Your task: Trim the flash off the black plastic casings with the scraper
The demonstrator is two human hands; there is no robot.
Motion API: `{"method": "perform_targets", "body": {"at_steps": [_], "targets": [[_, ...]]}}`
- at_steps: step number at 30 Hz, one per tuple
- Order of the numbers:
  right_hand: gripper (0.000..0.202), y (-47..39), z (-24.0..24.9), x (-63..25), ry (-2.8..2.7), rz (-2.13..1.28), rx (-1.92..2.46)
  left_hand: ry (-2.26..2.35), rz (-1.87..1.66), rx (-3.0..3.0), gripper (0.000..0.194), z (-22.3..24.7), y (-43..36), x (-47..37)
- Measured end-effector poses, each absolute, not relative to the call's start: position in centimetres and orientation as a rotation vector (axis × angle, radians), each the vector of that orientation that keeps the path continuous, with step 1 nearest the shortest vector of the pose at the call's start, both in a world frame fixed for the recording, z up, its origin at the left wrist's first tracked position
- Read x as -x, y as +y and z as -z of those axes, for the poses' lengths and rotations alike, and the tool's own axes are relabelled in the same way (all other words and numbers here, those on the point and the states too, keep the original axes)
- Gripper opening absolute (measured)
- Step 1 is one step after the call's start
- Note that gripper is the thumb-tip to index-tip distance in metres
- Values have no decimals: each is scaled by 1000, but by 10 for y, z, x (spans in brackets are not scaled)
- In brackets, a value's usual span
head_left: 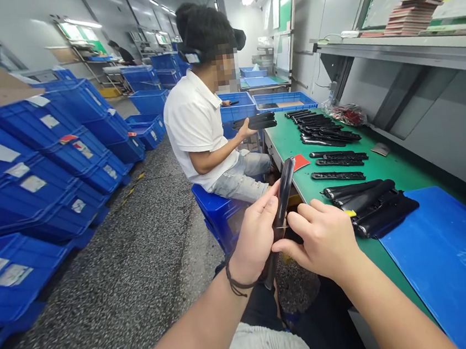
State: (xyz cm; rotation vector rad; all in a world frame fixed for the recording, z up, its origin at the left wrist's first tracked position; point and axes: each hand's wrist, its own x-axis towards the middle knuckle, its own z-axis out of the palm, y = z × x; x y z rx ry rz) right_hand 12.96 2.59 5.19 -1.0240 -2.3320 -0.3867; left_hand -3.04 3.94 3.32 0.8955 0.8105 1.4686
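Observation:
My left hand [256,236] is wrapped around a long, curved black plastic part [286,183], which I hold tilted over my lap. Close against it, my right hand [320,237] is closed, thumb and fingers pinching a thin, blade-like tool [281,227] whose tip meets the part. Most of that tool is hidden in my fingers. Beside my right hand, a pile of similar black parts [369,202] lies on the green table [307,186]. A small yellow piece [350,213] shows just behind my knuckles; I cannot tell what it belongs to.
A co-worker [199,128] sits ahead on a blue stool [215,209], holding several black parts [256,121]. More black parts [323,129] lie farther along the table, near a red card [300,162]. A blue sheet [445,252] covers the near right. Blue crates [29,179] are stacked left.

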Motion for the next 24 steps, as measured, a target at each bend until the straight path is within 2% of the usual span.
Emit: {"method": "perform_targets", "body": {"at_steps": [8,17,22,24], "targets": [[57,25,-46,-126,-2286,468,977,831,-1390,-933,48,-39,40,29],[71,20,-41,-113,-2384,213,948,745,-1452,-729,33,-54,52,32],[61,15,-39,-109,-2452,233,972,793,-1502,-634,26,-56,61,35],[56,14,-39,-109,-2455,286,954,809,-1505,-546,28,-54,64,37]]}}
